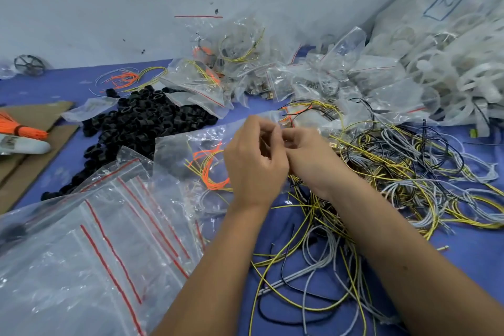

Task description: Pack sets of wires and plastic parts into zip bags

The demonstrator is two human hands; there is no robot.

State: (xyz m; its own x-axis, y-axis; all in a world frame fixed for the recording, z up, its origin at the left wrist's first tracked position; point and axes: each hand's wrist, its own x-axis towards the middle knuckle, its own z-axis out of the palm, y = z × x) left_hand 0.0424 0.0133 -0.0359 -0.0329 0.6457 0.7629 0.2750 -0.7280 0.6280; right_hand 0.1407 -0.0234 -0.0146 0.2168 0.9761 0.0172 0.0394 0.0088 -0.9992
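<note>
My left hand (253,161) and my right hand (305,155) meet over the middle of the table, fingers curled, pinching the top edge of a clear zip bag (191,153). Inside that bag lie orange and yellow wires (210,169). A heap of black plastic rings (141,123) sits to the left. Loose yellow, grey and black wires (395,172) tangle at the right. A stack of empty zip bags (90,240) with red strips lies at the lower left.
Filled zip bags (245,71) pile up at the back centre. A large bag of white plastic parts (450,63) leans at the right. Cardboard (32,144) with an orange wire bundle (21,128) lies at the left on the blue table (68,84).
</note>
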